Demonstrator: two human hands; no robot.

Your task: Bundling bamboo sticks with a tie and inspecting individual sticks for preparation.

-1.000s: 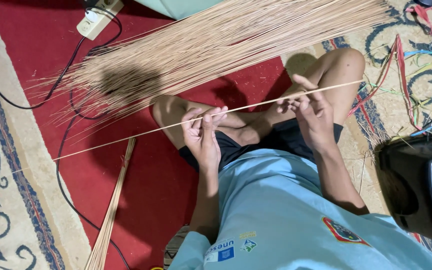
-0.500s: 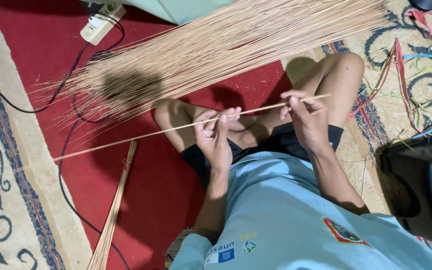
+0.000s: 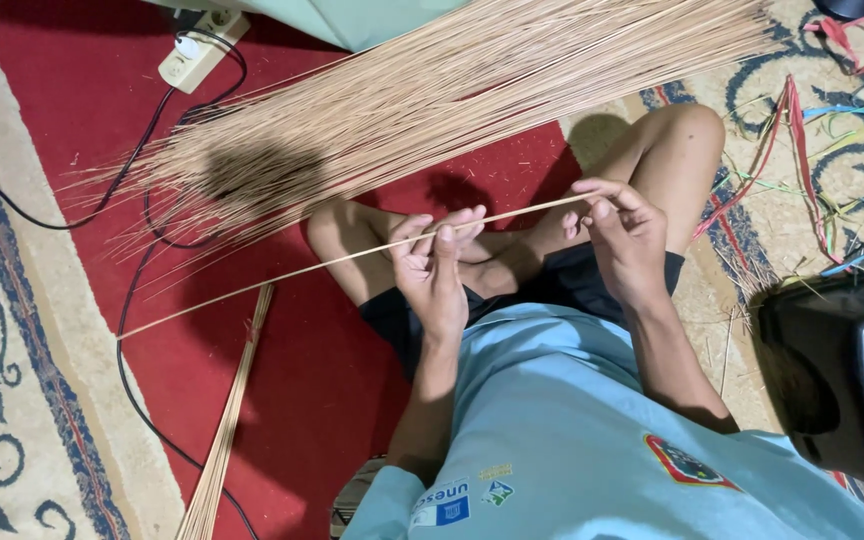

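I sit cross-legged on a red carpet (image 3: pixel 72 120). My left hand (image 3: pixel 436 262) pinches a long thin tan stick (image 3: pixel 282 276) near its middle. My right hand (image 3: pixel 624 232) grips the same stick at its right end, fingers curled over it. The stick slants down to the left, its far tip near the carpet's edge. Beyond my knees lies a big fan-shaped pile of similar sticks (image 3: pixel 422 100). A smaller tidy bundle of sticks (image 3: pixel 230 420) lies on the carpet to my left.
A white power strip (image 3: pixel 192 55) with black cables (image 3: pixel 132 330) sits at the top left. Coloured plastic strips (image 3: pixel 832 130) litter the patterned rug on the right. A black box-like object (image 3: pixel 842 370) stands at my right side.
The stick has slid to the left through my hands, so its right end now sits at my right hand. My right hand moved slightly inward.
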